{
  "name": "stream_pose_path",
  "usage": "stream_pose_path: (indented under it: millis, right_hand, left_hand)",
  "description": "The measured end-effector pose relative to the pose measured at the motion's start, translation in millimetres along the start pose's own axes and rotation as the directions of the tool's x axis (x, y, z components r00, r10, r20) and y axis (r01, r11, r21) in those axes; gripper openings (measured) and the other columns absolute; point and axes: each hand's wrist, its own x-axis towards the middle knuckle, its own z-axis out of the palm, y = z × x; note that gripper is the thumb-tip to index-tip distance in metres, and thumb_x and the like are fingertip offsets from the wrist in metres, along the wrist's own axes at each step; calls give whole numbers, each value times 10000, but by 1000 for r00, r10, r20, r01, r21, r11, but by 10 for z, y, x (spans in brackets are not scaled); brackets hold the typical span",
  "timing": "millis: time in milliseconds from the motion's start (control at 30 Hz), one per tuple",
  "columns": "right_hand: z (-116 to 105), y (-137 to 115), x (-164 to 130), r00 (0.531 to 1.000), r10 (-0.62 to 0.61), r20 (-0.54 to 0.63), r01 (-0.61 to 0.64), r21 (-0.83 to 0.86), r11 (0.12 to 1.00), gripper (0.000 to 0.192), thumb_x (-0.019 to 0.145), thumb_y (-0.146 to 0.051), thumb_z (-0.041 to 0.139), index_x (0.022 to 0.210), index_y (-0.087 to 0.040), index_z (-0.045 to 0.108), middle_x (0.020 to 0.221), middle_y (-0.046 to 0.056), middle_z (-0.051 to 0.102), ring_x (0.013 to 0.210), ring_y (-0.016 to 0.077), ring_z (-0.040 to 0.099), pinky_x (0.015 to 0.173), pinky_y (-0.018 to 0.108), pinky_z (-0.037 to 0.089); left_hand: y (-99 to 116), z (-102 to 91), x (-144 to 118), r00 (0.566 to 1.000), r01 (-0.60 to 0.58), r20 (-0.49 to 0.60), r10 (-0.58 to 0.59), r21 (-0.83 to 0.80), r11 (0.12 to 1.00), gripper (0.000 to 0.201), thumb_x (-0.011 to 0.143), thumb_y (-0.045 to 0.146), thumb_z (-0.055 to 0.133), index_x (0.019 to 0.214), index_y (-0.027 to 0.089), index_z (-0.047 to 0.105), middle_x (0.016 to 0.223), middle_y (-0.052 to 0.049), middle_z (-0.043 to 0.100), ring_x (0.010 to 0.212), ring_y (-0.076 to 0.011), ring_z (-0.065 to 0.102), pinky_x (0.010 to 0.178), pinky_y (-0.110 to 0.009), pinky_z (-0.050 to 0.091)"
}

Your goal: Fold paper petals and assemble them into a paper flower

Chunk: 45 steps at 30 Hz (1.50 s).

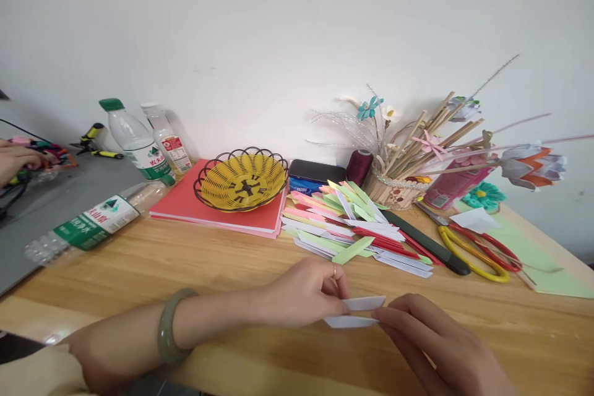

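Note:
My left hand (301, 294), with a ring and a green bangle at the wrist, is closed in a pinch on a white folded paper strip (366, 303). My right hand (439, 334) pinches the right end of a second white strip (350, 322), just below the first. Whether the two strips are joined is hidden by the fingers. Beyond my hands lies a loose pile of folded paper strips (343, 229) in white, green, pink, yellow and red. One green strip (353, 250) rests at the pile's near edge, close to my left hand.
A yellow woven basket (241, 182) sits on red paper (179, 201). Plastic bottles (97, 223) are at the left. Scissors (473, 253), a dark-handled tool (429, 244) and a holder (394, 192) with sticks and craft flowers stand right. Another person's hand (18, 161) shows far left.

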Motion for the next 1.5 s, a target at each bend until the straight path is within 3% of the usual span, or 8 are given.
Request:
stream_pose_path:
  millis: [200,333,500,767,967,1233,1333,1500]
  right_hand:
    - [40,-23,75,986,154,-66,-154,6,988,101,872,-290,448,820,-244,522,709,-9,608,598,111,596,529,190,481]
    - [75,30,101,965,241,-101,-243,-4,970,155,849,-365,472,761,-239,493,632,-19,598,509,109,571,467,192,468]
    - [69,123,144,927,318,-198,-310,71,948,334,788,-487,530,996,-226,536,688,3,658,509,125,595,474,211,494]
    - [44,109,152,940,213,-265,-195,93,976,386,797,-456,551,1099,-217,526,580,-33,618,478,116,577,464,198,488]
    - [-78,-7,200,945,-79,-317,88,15,996,201,786,-358,602,963,-265,580,691,-23,653,556,106,615,527,170,505]
    - [23,43,246,912,157,-378,-111,140,984,195,806,-406,551,893,-234,518,656,1,645,564,134,632,514,195,522]
    - [28,49,261,920,154,-360,-119,117,986,220,819,-439,517,869,-225,525,639,11,645,542,140,632,480,202,517]
    - [-26,51,272,970,13,-241,-34,-82,996,288,852,-366,485,1100,-225,526,810,40,684,666,158,658,565,237,545]
  left_hand:
    - [43,70,-42,998,58,14,-57,-89,994,62,752,142,402,762,174,454,623,29,549,508,-92,501,488,-216,391]
    - [94,116,-104,998,-19,-52,23,90,996,107,836,285,411,813,188,449,735,2,617,641,-109,495,597,-244,396]
    - [139,85,-156,991,-108,-50,123,237,965,118,876,280,376,858,185,444,787,0,625,714,-116,483,662,-254,364]
    - [267,14,-223,999,-51,33,43,294,954,119,889,299,333,885,196,392,759,18,516,691,-114,438,645,-265,333]
    - [321,-49,-176,994,-32,105,30,22,999,105,891,280,344,855,182,359,670,49,414,576,-83,325,565,-233,287]
    - [289,-89,-144,960,13,279,-9,-12,1000,230,906,355,315,835,169,429,692,25,428,561,-82,419,546,-229,359]
    - [266,-92,-115,950,31,310,-27,-7,1000,238,905,364,309,880,165,438,670,28,402,536,-89,417,516,-229,363]
    - [295,-121,-132,970,-135,237,63,301,944,245,896,321,317,986,189,503,743,-9,470,652,-127,443,614,-256,388]
